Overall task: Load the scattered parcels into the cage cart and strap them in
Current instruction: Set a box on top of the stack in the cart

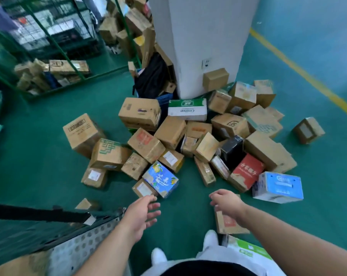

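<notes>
Many cardboard parcels (170, 132) lie heaped on the floor (39, 156) against the white pillar (204, 46). On the pillar's near side the left hand (140, 216) and right hand (226, 202) reach out, each grip apart and empty. Before them sits a blue patterned box (161, 179). It seems stiff and probably light, best held by two opposite faces. Left of the pillar, a green cage (69, 85) holds several parcels. The cage cart (83, 248), farthest from the pillar, seems to hold one blurred brown carton (15, 263).

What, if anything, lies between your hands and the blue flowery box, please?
Nothing visible does: the left hand and right hand hang open just short of the blue box, with only green floor between.
</notes>
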The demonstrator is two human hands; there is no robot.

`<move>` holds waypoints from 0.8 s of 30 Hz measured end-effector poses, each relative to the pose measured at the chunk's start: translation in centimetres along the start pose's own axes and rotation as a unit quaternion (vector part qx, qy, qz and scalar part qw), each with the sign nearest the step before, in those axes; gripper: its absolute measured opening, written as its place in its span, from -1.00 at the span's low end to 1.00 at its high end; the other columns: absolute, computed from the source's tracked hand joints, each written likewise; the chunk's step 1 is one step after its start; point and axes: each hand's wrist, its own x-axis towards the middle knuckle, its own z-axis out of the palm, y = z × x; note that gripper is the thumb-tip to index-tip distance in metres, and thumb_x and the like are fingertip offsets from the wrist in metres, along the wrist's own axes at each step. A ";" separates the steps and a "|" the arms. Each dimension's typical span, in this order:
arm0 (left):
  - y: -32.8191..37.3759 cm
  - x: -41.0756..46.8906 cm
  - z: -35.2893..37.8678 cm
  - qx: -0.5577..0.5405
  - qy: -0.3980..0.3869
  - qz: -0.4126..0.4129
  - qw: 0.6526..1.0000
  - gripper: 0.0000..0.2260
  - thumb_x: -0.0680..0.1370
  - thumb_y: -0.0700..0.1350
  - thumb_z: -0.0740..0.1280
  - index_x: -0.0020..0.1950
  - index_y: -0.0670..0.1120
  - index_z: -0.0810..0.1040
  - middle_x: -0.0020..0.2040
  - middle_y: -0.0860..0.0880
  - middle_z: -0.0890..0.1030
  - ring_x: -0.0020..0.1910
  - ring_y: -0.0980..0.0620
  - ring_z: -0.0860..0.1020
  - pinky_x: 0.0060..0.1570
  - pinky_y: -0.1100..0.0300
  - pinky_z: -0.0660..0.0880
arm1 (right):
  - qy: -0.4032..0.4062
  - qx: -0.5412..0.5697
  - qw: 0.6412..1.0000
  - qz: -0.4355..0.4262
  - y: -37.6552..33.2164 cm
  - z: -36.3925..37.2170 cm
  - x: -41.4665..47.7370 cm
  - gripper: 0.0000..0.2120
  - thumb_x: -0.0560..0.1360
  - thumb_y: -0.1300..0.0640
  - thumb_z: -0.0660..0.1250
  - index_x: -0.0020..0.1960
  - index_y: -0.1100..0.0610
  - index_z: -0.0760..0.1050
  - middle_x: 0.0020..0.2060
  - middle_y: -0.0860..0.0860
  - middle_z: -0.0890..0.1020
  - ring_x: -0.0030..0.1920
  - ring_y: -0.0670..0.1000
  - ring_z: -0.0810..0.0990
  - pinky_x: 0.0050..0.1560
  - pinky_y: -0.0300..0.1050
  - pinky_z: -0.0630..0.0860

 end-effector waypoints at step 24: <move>27.1 21.2 -6.6 0.116 -0.032 0.022 0.992 -0.78 0.67 -0.06 0.25 0.18 -0.16 0.57 -0.03 -0.08 0.64 -0.12 -0.04 0.58 -0.16 0.10 0.47 | 0.094 0.075 0.989 0.088 -18.0 1.4 12.1 -0.80 0.60 0.11 0.22 0.06 0.10 0.61 0.00 0.13 0.71 -0.02 0.16 0.68 -0.01 0.06 0.62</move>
